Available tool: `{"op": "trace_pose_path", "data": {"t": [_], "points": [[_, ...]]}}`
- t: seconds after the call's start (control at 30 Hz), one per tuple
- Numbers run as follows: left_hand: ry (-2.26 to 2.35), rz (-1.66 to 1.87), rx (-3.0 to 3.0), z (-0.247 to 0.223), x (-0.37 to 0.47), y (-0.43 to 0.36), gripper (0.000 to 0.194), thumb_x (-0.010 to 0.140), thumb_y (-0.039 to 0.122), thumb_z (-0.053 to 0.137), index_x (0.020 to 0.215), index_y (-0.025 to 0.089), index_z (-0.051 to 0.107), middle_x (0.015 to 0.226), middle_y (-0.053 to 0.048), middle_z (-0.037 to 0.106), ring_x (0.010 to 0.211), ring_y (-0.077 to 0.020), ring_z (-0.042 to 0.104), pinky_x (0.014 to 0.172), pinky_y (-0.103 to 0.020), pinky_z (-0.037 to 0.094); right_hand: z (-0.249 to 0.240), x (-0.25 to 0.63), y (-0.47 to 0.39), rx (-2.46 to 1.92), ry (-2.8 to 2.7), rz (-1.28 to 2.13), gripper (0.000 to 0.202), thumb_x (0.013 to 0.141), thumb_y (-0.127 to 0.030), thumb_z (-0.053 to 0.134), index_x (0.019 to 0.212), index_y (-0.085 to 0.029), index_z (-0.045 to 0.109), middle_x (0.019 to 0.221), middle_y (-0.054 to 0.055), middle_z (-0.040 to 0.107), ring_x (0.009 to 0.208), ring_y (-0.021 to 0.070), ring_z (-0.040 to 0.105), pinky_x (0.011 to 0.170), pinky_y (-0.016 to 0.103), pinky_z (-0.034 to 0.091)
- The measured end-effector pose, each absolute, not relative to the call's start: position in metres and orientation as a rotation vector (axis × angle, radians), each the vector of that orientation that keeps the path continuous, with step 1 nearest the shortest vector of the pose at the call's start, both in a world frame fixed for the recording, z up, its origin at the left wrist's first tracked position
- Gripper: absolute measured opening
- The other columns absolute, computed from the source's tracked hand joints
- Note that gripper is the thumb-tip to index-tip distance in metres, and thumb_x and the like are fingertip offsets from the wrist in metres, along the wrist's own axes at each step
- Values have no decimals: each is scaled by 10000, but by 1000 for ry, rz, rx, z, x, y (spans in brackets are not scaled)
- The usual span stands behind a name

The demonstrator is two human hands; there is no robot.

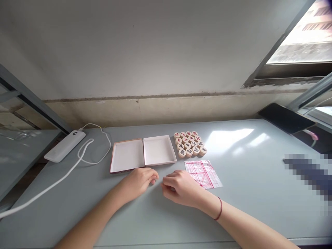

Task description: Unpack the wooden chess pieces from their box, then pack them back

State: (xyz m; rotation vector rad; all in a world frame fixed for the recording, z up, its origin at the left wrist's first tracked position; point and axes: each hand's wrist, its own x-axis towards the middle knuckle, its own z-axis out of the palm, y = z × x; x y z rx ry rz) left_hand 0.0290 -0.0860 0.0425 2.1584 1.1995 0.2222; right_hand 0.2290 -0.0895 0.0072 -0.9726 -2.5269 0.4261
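A: How to describe the left hand?
B: Curled loosely, with fingers bent toward the right hand, low over the smooth grey desk. Pinching something? Cannot tell, with the inner side turned away.
A: And the right?
B: Curled too, with fingers bent inward toward the left hand and a small hollow beside the thumb. Cannot tell about anything inside. At the wrist, a thin dark-red string bracelet.
A: Beyond the left hand?
B: A shallow square lid with white inside and brown-red edges, very near; cannot tell whether touching. Joined edge to edge on its right, a shallow square white tray.
A: And beyond the right hand?
B: Round cream-coloured game pieces, packed four by four, with red characters in the two far rows, black in the two near ones. Nearer, just right of the fingers, a folded white sheet with red lines, partly behind the wrist.
A: Farther out?
B: Well left of the left hand, an oblong white power bank with a thin white cord.
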Motion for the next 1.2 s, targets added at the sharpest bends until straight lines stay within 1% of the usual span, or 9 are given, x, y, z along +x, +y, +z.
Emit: {"op": "trace_pose_path", "data": {"t": [0.13, 0.3, 0.47, 0.57, 0.73, 0.9, 1.07, 1.13, 1.2], "points": [[1185, 211, 2136, 48, 29, -85, 316, 798, 51, 340, 890, 207, 599, 861, -3, 642, 754, -125, 578, 710, -224, 440, 8, 230, -89, -960, -2531, 446, 171, 702, -112, 442, 553, -189, 405, 470, -57, 357, 446, 85, 173, 494, 234, 188], [1182, 211, 2115, 48, 28, -86, 311, 848, 86, 326, 917, 209, 603, 895, -9, 643, 792, -130, 587, 733, -230, 448, 10, 230, -88, -969, -2558, 427, 168, 708, -109, 465, 559, -183, 446, 482, -47, 408, 435, 77, 226, 488, 233, 176], [1203, 226, 2103, 47, 28, -87, 295, 883, 134, 333, 916, 218, 613, 898, -5, 650, 799, -136, 594, 730, -236, 450, 12, 231, -89, -971, -2568, 416, 172, 698, -97, 480, 555, -180, 432, 481, -49, 395, 438, 76, 202, 481, 227, 172], [1223, 255, 2109, 48, 30, -88, 258, 891, 172, 370, 914, 227, 621, 919, 3, 657, 813, -140, 598, 740, -236, 448, 13, 231, -90, -974, -2559, 417, 179, 699, -105, 479, 551, -180, 413, 478, -49, 394, 447, 78, 189, 481, 226, 164], [1246, 261, 2120, 48, 31, -89, 258, 884, 175, 375, 867, 225, 627, 894, 9, 650, 778, -132, 594, 718, -230, 445, 12, 231, -89, -989, -2566, 404, 185, 704, -108, 466, 549, -180, 394, 478, -46, 395, 449, 78, 174, 484, 229, 162], [1232, 251, 2106, 47, 31, -88, 262, 874, 180, 379, 852, 225, 637, 869, 7, 647, 784, -138, 595, 720, -234, 445, 10, 231, -91, -1000, -2567, 419, 178, 703, -114, 462, 552, -180, 395, 470, -49, 397, 453, 81, 166, 484, 231, 154], [1231, 255, 2093, 47, 32, -88, 257, 868, 178, 387, 854, 227, 639, 869, 10, 648, 776, -134, 595, 716, -232, 444, 17, 232, -90, -982, -2628, 417, 167, 729, -122, 485, 573, -180, 470, 495, -39, 449, 447, 78, 247, 489, 239, 175], [1232, 264, 2100, 47, 32, -89, 256, 870, 185, 388, 861, 224, 640, 878, 3, 652, 781, -139, 595, 715, -235, 447, 29, 241, -85, -957, -2685, 455, 164, 744, -143, 511, 583, -179, 509, 516, -30, 479, 457, 80, 314, 487, 237, 197], [1235, 266, 2108, 47, 32, -89, 254, 871, 191, 391, 867, 221, 643, 889, -3, 657, 783, -142, 596, 718, -239, 450, 44, 257, -78, -988, -2718, 522, 136, 750, -168, 543, 615, -180, 556, 567, -13, 533, 502, 91, 411, 500, 225, 247]]}}
